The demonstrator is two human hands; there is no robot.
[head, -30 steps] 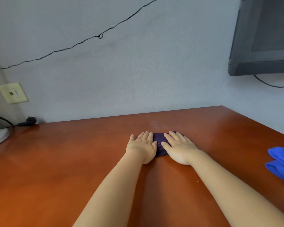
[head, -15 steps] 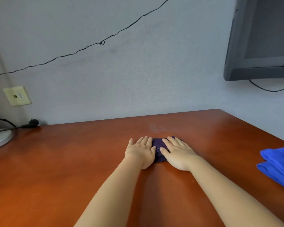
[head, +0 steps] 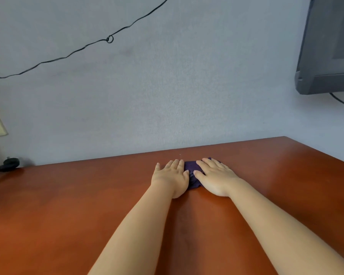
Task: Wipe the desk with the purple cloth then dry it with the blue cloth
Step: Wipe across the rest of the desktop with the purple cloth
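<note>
Both hands, the left hand (head: 172, 176) and the right hand (head: 214, 176), press flat with straight fingers on the purple cloth (head: 193, 173) in the middle, likely to rub the desk (head: 68, 205). Farther back, upper right, hangs a screen (head: 330, 46).

2 bare forearms without visible sleeves, left hand (head: 170, 178) and right hand (head: 215, 177) seemingly ringless.

Most of the purple cloth (head: 193, 171) hides under both hands; the monitor (head: 330, 46) at upper right gets chopped by the frame edge.
</note>
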